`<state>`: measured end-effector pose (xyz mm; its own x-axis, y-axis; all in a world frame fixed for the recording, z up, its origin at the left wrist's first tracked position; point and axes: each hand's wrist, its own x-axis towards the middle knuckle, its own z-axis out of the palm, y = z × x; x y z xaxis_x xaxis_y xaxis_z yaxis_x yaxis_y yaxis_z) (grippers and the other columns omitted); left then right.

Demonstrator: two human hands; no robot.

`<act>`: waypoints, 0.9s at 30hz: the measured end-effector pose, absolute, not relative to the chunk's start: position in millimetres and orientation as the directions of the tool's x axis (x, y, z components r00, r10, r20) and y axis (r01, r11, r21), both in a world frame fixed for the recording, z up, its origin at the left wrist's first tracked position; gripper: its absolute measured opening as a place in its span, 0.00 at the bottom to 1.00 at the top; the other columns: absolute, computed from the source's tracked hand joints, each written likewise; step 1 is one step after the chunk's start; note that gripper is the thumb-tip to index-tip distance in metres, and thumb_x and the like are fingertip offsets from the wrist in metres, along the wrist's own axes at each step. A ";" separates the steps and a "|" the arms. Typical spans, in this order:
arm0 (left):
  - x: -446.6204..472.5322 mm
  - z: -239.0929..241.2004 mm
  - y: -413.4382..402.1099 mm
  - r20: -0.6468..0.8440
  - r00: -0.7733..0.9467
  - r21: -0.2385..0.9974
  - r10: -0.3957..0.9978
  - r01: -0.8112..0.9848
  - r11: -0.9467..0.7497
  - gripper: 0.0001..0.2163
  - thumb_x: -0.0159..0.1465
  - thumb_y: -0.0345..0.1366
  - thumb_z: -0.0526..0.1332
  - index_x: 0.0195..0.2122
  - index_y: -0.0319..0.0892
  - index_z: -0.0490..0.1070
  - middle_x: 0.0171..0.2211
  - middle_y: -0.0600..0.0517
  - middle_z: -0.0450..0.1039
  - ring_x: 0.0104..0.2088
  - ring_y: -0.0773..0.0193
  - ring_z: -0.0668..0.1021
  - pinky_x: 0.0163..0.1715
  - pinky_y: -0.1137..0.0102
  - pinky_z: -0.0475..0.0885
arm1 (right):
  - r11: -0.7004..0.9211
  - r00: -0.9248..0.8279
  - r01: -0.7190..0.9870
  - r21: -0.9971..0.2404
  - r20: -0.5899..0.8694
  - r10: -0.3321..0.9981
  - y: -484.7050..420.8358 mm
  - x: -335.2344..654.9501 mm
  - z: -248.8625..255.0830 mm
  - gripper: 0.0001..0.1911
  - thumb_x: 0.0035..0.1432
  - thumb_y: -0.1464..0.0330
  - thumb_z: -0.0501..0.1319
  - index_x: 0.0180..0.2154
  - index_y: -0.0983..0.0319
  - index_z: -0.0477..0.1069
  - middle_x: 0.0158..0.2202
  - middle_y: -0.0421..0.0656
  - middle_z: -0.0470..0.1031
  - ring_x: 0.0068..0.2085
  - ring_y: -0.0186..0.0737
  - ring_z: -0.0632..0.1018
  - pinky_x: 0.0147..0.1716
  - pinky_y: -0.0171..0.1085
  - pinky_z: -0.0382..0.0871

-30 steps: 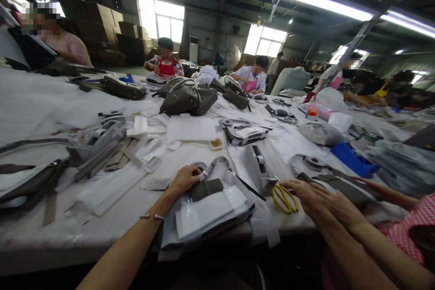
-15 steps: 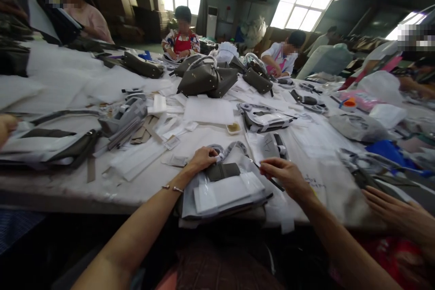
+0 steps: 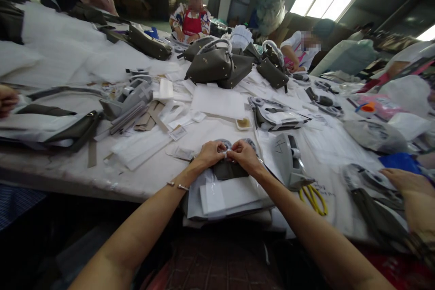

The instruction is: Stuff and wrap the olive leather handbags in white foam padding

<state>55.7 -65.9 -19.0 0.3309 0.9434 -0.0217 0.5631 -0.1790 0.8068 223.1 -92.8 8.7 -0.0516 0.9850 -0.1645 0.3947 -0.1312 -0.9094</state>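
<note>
Right in front of me, a dark olive handbag (image 3: pixel 228 171) lies flat near the table edge, with a white padding sheet (image 3: pixel 234 195) and clear film over it. Its handle (image 3: pixel 222 142) is wrapped in pale plastic. My left hand (image 3: pixel 212 153) is closed in a pinch on that wrapped handle. Close against it, my right hand (image 3: pixel 245 156) has thumb and fingers pressed together at the same spot. A small pale bit shows between the fingertips, too small to name. To the right stands a grey tape dispenser (image 3: pixel 287 158), with yellow-handled scissors (image 3: pixel 313 199) below it.
Another wrapped bag (image 3: pixel 280 115) lies beyond the dispenser, and finished-looking bags (image 3: pixel 214 65) stand farther back. Left are cardboard strips (image 3: pixel 149 115), a second dispenser (image 3: pixel 131 97) and a padded bag (image 3: pixel 68 122). A co-worker's hand (image 3: pixel 404 181) is at right; other people work across the table.
My right hand has moved left from beside the tape dispenser to meet my left hand at the handle. The view has shifted, and the yellow scissors are now uncovered.
</note>
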 end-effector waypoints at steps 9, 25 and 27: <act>58.8 -17.1 -70.0 -0.011 0.296 0.797 0.955 0.579 -0.170 0.14 0.54 0.28 0.64 0.43 0.41 0.74 0.33 0.53 0.78 0.36 0.62 0.79 0.40 0.71 0.73 | -0.149 -0.046 0.685 -0.713 -0.247 0.968 -79.2 218.3 7.1 0.08 0.48 0.69 0.66 0.27 0.60 0.66 0.20 0.36 0.75 0.25 0.35 0.77 0.23 0.30 0.64; 59.1 -21.6 -72.2 0.027 0.312 0.806 0.950 0.555 -0.205 0.20 0.53 0.25 0.64 0.47 0.42 0.69 0.37 0.51 0.77 0.40 0.60 0.79 0.43 0.69 0.73 | 0.430 -0.455 0.889 -0.158 -0.195 0.869 -85.1 227.3 29.1 0.15 0.65 0.62 0.59 0.51 0.51 0.75 0.46 0.43 0.80 0.46 0.43 0.79 0.40 0.35 0.65; 60.1 -20.7 -74.8 0.037 0.300 0.815 0.953 0.542 -0.202 0.22 0.52 0.25 0.64 0.50 0.41 0.68 0.35 0.51 0.76 0.40 0.59 0.79 0.43 0.68 0.73 | 0.453 -0.461 0.886 -0.093 -0.266 0.847 -78.9 224.7 34.7 0.16 0.64 0.62 0.59 0.53 0.51 0.74 0.46 0.43 0.80 0.47 0.45 0.79 0.40 0.35 0.66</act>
<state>60.1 -74.8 -20.7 0.3005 0.9531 0.0368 0.5423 -0.2025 0.8154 224.7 -78.9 34.7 -0.4608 0.8467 -0.2660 0.8865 0.4534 -0.0927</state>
